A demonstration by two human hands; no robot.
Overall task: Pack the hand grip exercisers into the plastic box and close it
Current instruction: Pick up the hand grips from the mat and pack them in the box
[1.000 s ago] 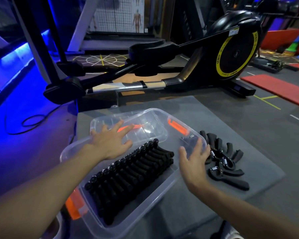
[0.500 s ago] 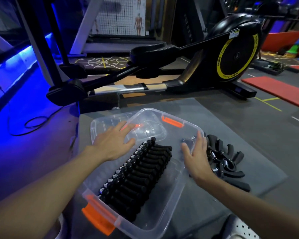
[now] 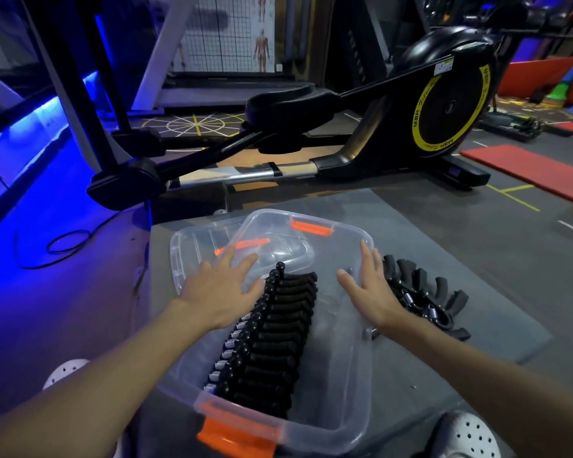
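Your left hand (image 3: 219,289) lies flat, fingers spread and straight, over the left rim of the box (image 3: 344,375) and the lid (image 3: 196,246) beside it, and grasps nothing. Your right hand (image 3: 369,292), fingers straight and released, stands at the box's right wall. A row of exercisers (image 3: 272,335) fills the box's left half, and the floor to its right is open. The loose exercisers (image 3: 434,299) lie on the mat (image 3: 444,252), just beside that wall.

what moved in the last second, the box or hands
The clear plastic box with orange latches has swung round, its near end now toward the person. The left hand and right hand stay flat at its sides, gripping nothing. The black hand grips inside, the loose black grips on the grey mat and the clear lid kept their places.
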